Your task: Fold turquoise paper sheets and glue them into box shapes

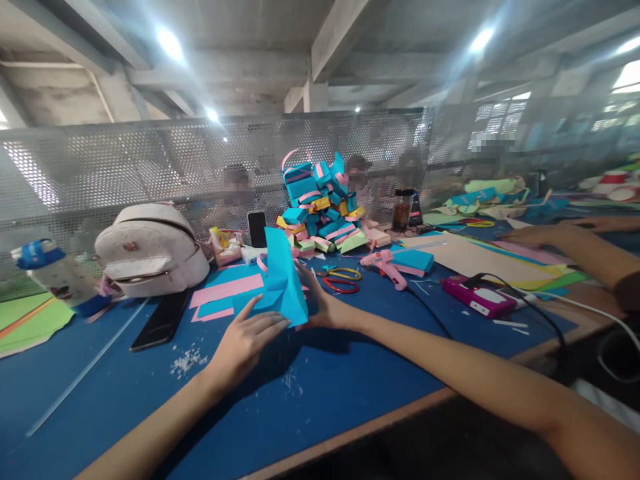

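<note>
A folded piece of blue paper [284, 280] stands between my two hands, just above the blue table. My left hand [253, 337] lies along its near left side, fingers stretched against the paper. Behind its right side, my right hand [320, 300] grips the fold, with some fingers hidden by the paper. Flat pink strips [227, 291] and blue sheets lie just left of it. To the right rest red-and-yellow-handled scissors [343, 280] and a pink glue gun [387, 265] with a black cord.
A heap of blue, pink and yellow paper boxes [320, 207] rises at the back. On the left are a white backpack [153, 250], a bottle [60, 277] and a black phone [161, 321]. A magenta power strip [477, 297] and another person's arm [575, 243] are right.
</note>
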Available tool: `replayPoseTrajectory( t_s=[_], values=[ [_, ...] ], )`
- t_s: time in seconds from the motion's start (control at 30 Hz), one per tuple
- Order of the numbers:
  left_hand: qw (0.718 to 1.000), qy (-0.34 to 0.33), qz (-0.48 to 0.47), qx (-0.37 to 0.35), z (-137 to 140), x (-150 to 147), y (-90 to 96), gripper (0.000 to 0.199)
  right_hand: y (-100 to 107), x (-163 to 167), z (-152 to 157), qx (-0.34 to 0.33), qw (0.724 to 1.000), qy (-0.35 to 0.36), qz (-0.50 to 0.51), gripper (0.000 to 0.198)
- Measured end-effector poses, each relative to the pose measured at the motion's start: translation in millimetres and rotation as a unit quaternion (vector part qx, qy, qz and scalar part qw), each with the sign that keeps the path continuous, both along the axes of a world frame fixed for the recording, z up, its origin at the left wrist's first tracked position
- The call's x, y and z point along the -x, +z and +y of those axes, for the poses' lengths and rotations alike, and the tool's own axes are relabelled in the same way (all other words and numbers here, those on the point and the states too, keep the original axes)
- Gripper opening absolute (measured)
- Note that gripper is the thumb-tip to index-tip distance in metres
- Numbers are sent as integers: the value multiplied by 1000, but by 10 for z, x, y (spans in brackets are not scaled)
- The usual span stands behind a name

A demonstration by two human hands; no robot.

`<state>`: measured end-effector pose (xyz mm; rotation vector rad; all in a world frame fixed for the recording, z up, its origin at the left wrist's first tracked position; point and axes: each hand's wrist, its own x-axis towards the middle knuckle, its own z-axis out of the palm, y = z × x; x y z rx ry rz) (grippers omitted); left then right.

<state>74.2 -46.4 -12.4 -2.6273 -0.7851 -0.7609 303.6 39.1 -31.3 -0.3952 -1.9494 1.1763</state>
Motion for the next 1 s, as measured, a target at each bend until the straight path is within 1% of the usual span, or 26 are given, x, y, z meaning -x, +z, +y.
replayPoseTrajectory(
  t_s=[0.03,0.1,0.27,0.33,0.4,0.57,0.67,0.83,0.93,1.0],
  values=[
    [1000,3,9,-4,-7,-1,19,45,-12,18,-5,38,999,28,7,117],
    [1000,5,27,-7,-18,-3,42,45,-20,45,-35,80,995,60,11,110],
    [999,-13,51,-9,-24,-19,39,40,-2,38,-137,142,986,91,10,92],
    [998,-24,55,-18,-22,-26,30,37,-2,28,-154,163,981,102,9,83],
    [998,-32,54,-31,-18,-32,23,35,-1,27,-160,183,976,116,15,78],
    [997,-34,51,-48,-8,-33,5,32,26,36,-188,226,965,118,57,86],
    [997,-33,58,-45,-2,-29,-2,30,38,44,-207,237,964,100,64,89],
    [996,-26,71,-50,-1,-25,-2,32,24,65,-206,282,956,47,72,100],
    [996,-18,76,-46,-6,-26,-4,31,11,72,-200,296,951,47,76,104],
    [996,-13,79,-42,-11,-27,-3,31,5,73,-200,309,947,47,77,103]
  ],
)
